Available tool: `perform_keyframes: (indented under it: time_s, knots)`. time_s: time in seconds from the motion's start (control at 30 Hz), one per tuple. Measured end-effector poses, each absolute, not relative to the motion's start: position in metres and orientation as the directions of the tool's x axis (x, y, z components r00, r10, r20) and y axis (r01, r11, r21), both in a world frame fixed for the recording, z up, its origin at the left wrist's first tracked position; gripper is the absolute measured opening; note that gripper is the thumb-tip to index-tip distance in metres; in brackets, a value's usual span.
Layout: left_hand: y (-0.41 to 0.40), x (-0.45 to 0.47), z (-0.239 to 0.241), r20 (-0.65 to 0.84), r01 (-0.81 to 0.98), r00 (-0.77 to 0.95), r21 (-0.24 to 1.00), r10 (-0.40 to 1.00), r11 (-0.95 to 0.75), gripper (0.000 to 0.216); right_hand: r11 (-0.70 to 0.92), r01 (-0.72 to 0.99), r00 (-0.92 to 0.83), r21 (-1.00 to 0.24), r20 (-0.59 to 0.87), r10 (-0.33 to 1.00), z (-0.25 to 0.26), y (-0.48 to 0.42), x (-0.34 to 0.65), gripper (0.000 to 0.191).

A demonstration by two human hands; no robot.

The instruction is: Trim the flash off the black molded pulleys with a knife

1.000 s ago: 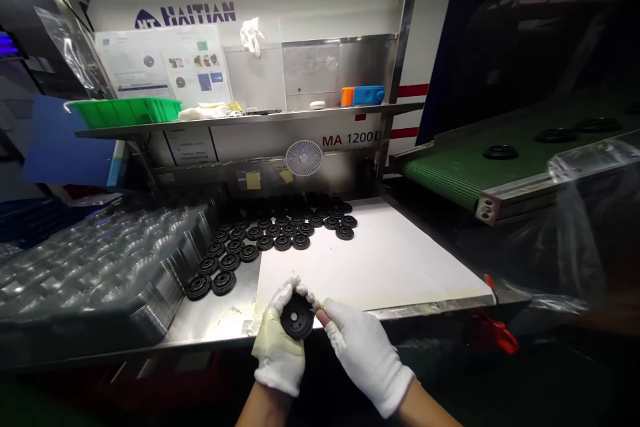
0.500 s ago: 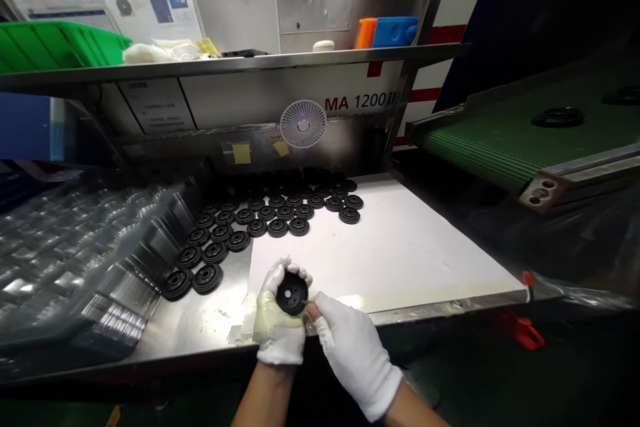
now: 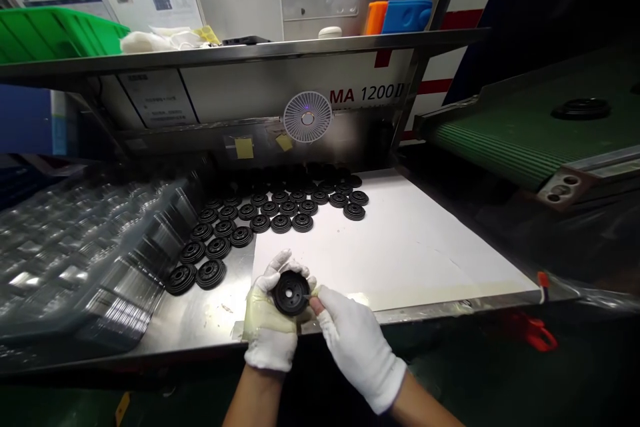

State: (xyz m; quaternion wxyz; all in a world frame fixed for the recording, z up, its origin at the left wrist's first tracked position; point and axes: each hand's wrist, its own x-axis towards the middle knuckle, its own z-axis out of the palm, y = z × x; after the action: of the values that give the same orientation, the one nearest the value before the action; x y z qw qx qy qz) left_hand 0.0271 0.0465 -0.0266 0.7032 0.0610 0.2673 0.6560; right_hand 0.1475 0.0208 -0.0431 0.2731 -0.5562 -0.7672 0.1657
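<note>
My left hand (image 3: 270,323), in a white glove, is wrapped round a round black ribbed plastic disc (image 3: 291,293) with a centre hole, held face up over the front edge of the steel bench. My right hand (image 3: 357,343), also gloved, is pinched together with its fingertips at the disc's right rim; a thin tool may be in the pinch, too small to make out. Several identical black discs (image 3: 270,213) lie in rows on the bench behind, partly on a white sheet (image 3: 400,247).
A stack of clear plastic trays (image 3: 75,247) fills the left of the bench. A green conveyor belt (image 3: 525,140) carrying a black part (image 3: 580,109) slopes in at the right. A shelf (image 3: 240,53) above holds a green bin (image 3: 50,33), rags and orange and blue blocks. A small fan (image 3: 307,117) hangs below it.
The view has tilted down and moved closer to the bench. Both hands stay on the disc, which now faces up more squarely, with the right fingertips at its rim.
</note>
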Motion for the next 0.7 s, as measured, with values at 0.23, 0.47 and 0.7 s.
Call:
perform_keyframes:
  time_s: [0.23,0.47,0.7]
  knots:
    - [0.057,0.036,-0.027,-0.359,-0.938,-0.077,0.343,0.93,0.055,0.008,0.319,0.82,-0.204,-0.474,0.278,0.939,-0.042,0.018,0.144,0.023]
    - [0.053,0.037,-0.026,-0.343,-0.934,-0.167,0.356,0.924,-0.037,0.013,0.299,0.8,-0.191,-0.52,0.251,0.949,-0.045,0.007,0.132,0.025]
    - [0.041,0.027,-0.03,-0.368,-0.867,-0.001,0.464,0.93,0.183,0.034,0.333,0.785,-0.206,-0.523,0.286,0.936,-0.048,0.011,0.139,0.022]
